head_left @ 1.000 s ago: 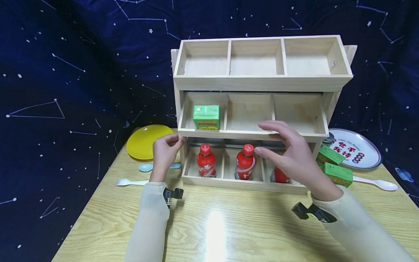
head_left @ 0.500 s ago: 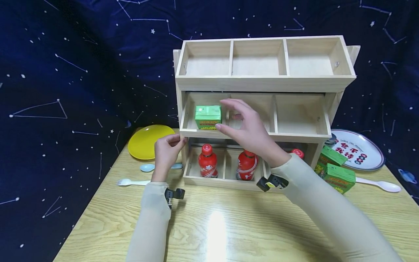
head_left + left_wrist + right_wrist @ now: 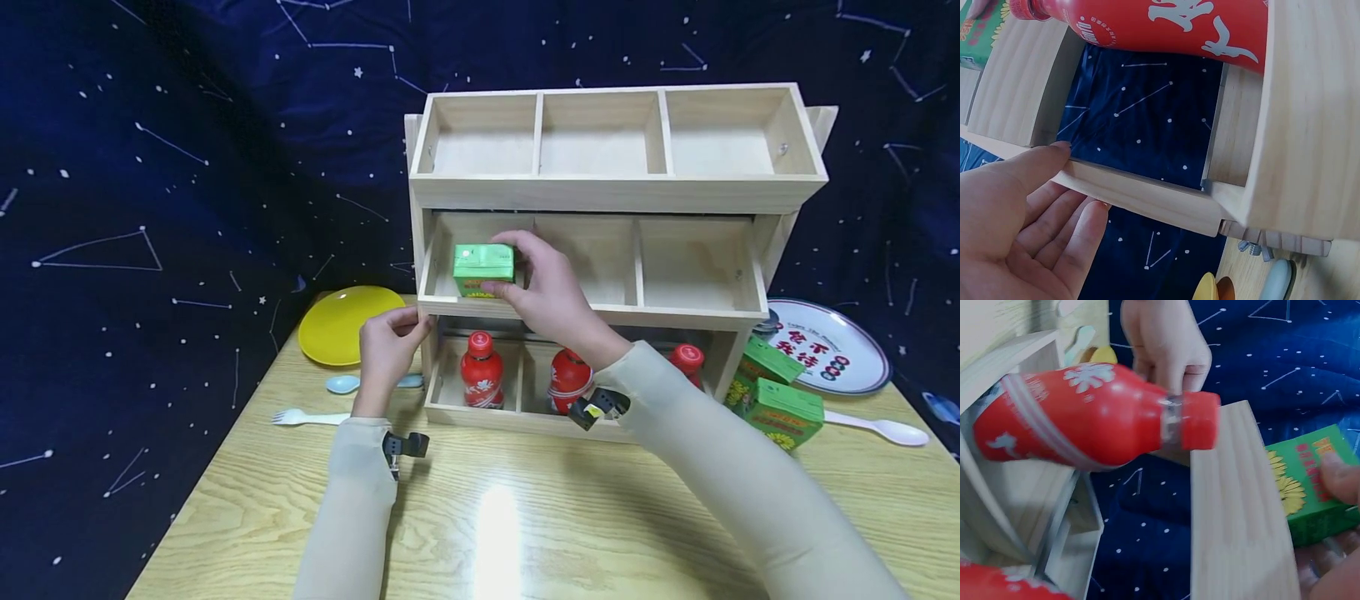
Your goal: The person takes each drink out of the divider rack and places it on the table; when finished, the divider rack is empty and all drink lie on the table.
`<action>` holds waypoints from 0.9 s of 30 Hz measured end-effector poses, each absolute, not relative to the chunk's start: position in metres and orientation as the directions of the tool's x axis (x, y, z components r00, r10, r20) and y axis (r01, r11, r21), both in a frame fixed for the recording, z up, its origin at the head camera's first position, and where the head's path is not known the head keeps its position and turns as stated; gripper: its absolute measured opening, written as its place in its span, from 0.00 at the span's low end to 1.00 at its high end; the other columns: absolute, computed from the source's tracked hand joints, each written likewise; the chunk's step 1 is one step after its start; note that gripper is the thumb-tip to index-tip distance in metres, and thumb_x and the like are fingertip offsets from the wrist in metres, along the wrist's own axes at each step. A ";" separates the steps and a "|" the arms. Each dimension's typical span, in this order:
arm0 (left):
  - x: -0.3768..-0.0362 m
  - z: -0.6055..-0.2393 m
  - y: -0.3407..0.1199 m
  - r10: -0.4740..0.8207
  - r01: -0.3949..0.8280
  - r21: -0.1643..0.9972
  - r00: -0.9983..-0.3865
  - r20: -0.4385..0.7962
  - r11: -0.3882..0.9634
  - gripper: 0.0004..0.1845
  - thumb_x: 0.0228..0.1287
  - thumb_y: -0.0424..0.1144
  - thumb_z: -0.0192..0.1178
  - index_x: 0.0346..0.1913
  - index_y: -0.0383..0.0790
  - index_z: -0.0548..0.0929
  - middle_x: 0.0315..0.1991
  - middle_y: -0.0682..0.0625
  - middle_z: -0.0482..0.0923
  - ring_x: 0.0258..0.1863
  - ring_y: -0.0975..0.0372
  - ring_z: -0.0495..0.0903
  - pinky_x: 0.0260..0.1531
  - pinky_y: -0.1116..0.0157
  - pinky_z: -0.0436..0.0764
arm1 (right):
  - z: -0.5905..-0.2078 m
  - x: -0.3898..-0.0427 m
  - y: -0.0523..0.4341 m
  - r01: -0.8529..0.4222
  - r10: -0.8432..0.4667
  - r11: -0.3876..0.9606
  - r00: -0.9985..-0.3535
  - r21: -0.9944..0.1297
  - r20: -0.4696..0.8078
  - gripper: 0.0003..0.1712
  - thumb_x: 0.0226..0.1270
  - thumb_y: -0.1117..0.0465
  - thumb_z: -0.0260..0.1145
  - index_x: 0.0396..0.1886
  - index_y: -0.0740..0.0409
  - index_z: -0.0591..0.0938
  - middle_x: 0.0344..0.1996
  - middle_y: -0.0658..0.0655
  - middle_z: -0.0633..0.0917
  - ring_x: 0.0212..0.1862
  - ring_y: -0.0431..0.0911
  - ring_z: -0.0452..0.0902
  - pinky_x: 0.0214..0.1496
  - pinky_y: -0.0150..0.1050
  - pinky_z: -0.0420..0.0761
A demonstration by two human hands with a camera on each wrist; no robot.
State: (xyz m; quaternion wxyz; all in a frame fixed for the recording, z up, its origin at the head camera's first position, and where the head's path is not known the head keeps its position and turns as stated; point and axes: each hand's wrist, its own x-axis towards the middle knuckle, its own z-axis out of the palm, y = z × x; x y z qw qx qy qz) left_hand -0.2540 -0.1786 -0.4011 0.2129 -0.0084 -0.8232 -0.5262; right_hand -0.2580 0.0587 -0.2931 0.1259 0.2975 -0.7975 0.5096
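Observation:
A three-tier wooden rack (image 3: 615, 193) stands on the table. A green drink carton (image 3: 476, 260) sits in the left compartment of the middle tier, and my right hand (image 3: 513, 267) grips it, fingers on top and thumb below. The right wrist view shows the carton (image 3: 1310, 487) with a fingertip (image 3: 1338, 475) on it. My left hand (image 3: 390, 342) holds the rack's left corner at the middle tier; its fingers (image 3: 1041, 206) lie along the wooden edge (image 3: 1141, 194). Red bottles (image 3: 481, 371) (image 3: 567, 379) (image 3: 687, 360) stand in the bottom tier.
Two more green cartons (image 3: 776, 408) lie right of the rack by a patterned white plate (image 3: 825, 346) and a white spoon (image 3: 885, 429). To the left are a yellow plate (image 3: 345, 321), a blue spoon (image 3: 341, 383) and a white fork (image 3: 300, 417).
My right hand rose from in front of the bottom tier, moved left to the middle tier and closed on the green carton. The left hand stayed on the rack's corner.

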 end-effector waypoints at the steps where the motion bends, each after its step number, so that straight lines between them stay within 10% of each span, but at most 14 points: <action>1: -0.254 -0.401 -0.178 -0.213 0.232 0.865 -0.911 0.353 0.445 0.17 0.59 0.43 0.72 0.48 0.37 0.88 0.38 0.46 0.87 0.35 0.58 0.86 0.39 0.63 0.85 | -0.294 -0.257 0.059 -0.616 -0.341 0.296 -0.782 -0.730 0.522 0.31 0.57 0.71 0.74 0.60 0.61 0.75 0.51 0.55 0.79 0.48 0.48 0.79 0.49 0.43 0.82; 15: -0.253 -0.399 -0.178 -0.207 0.241 0.852 -0.906 0.369 0.464 0.18 0.59 0.44 0.72 0.48 0.37 0.88 0.38 0.45 0.87 0.36 0.58 0.87 0.40 0.63 0.85 | -0.260 -0.232 0.082 -0.821 -0.196 0.182 -0.570 -0.541 0.798 0.30 0.52 0.74 0.76 0.57 0.67 0.77 0.51 0.56 0.80 0.53 0.45 0.76 0.57 0.43 0.78; 27: -0.252 -0.400 -0.176 -0.217 0.224 0.859 -0.910 0.354 0.461 0.17 0.59 0.44 0.72 0.48 0.38 0.88 0.38 0.46 0.87 0.37 0.57 0.86 0.41 0.62 0.85 | -0.245 -0.184 0.138 -0.766 -0.129 0.246 -0.633 -0.594 0.763 0.27 0.54 0.77 0.73 0.55 0.69 0.78 0.46 0.57 0.84 0.43 0.47 0.81 0.46 0.32 0.82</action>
